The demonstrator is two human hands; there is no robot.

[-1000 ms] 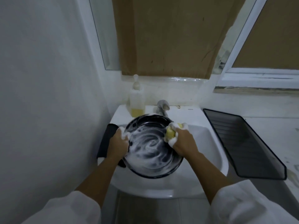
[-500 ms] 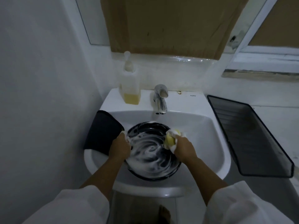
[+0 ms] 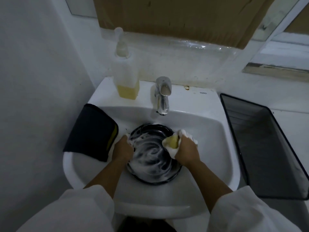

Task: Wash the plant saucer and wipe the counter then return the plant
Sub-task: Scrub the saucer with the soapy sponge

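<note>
Currently, the round black plant saucer (image 3: 150,158) sits low in the basin of the white ceramic sink (image 3: 215,131), in front of the chrome tap (image 3: 163,94). White suds coat the saucer's inner face. The left hand (image 3: 122,149) grips the saucer's left rim, fingers curled over the edge. The right hand (image 3: 186,151) is clenched around a foamy yellow sponge (image 3: 172,142) at the saucer's right rim.

Step in hand, as judged: scrubbing.

1. Hold the rim firmly; soap probably makes the surface slippery.
2. Work the sponge in overlapping circles from centre to wall.
3. Turn the saucer by the rim so each section passes under the sponge.
4. Scrub the underside as well, since it is not visible and may carry soil.
5. Rinse under the tap; no stream is visible now.

A dark folded cloth (image 3: 91,131) hangs over the sink's left rim, likely suited to the counter wipe. The plant is not in view.
</note>
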